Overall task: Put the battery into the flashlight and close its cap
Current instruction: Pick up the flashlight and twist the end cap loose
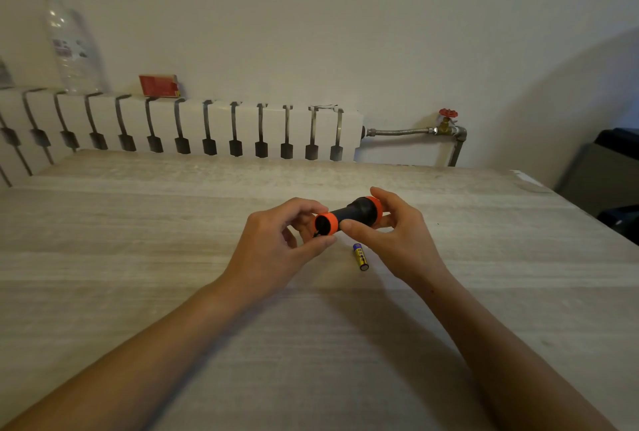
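Observation:
A black flashlight (354, 212) with orange rings at both ends is held just above the table, lying roughly level. My left hand (276, 244) pinches the orange tail cap (327, 223) at its near end between thumb and fingers. My right hand (397, 230) grips the body and the wider orange head end. A purple and yellow battery (360, 256) lies on the wooden table (173, 223) just below the flashlight, between my two hands, touched by neither.
A white radiator (179, 129) runs along the table's far edge, with a clear plastic bottle (71, 46) and a red box (159, 85) on top. A pipe with a red valve (447, 114) sits at its right. Dark furniture (608, 174) stands beyond the right table edge.

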`<state>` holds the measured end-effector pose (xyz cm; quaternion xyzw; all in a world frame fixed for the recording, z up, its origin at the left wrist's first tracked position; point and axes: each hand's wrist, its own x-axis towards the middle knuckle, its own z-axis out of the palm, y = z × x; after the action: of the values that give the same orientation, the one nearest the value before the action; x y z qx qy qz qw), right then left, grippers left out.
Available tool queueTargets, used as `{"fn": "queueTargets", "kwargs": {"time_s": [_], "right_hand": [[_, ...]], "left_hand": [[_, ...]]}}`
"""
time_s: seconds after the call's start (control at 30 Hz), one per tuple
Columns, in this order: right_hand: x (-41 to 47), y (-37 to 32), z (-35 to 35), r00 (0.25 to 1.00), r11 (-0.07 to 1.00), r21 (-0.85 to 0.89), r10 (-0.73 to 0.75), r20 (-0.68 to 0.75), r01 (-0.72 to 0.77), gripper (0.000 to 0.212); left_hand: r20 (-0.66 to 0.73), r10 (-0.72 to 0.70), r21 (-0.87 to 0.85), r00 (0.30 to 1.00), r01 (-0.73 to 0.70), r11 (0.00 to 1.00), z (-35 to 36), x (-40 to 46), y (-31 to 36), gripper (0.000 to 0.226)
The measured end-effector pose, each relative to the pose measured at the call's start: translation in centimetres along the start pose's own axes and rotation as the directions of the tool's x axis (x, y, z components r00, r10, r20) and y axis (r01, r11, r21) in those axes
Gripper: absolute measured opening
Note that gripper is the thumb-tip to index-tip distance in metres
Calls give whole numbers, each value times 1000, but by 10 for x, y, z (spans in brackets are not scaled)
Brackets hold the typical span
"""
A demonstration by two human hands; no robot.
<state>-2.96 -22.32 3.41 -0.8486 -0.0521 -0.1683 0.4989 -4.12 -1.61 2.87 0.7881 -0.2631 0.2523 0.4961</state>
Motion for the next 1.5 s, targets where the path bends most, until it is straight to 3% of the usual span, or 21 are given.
{"fn": "queueTargets", "kwargs": {"time_s": [0.27, 0.47, 0.67, 0.87, 1.13, 1.5], "right_hand": [[-5, -4, 0, 1000, 998, -51, -21, 5, 21, 90], [-9, -6, 0, 997, 995, -68, -78, 13, 78, 76], [-11, -11, 2, 994, 991, -84, -100, 44, 103, 74], [-12, -13, 2, 995, 993, -81, -78, 64, 83, 36], [-12, -14, 0, 988, 996, -21, -83, 127, 87, 88], [-14, -18, 1, 984, 997, -10, -72, 165, 75, 85]], "left_hand": [[-11, 102, 114, 995, -100, 988, 1, -1, 2, 35], [2, 208, 228, 978, -203, 952, 0, -1, 2, 35], [45, 240, 225, 970, -244, 943, 2, -2, 3, 32], [67, 224, 205, 972, -233, 951, 4, -4, 2, 29], [84, 237, 193, 968, -249, 949, 6, -4, 2, 27], [75, 276, 197, 958, -285, 938, 7, -4, 3, 26]]}}
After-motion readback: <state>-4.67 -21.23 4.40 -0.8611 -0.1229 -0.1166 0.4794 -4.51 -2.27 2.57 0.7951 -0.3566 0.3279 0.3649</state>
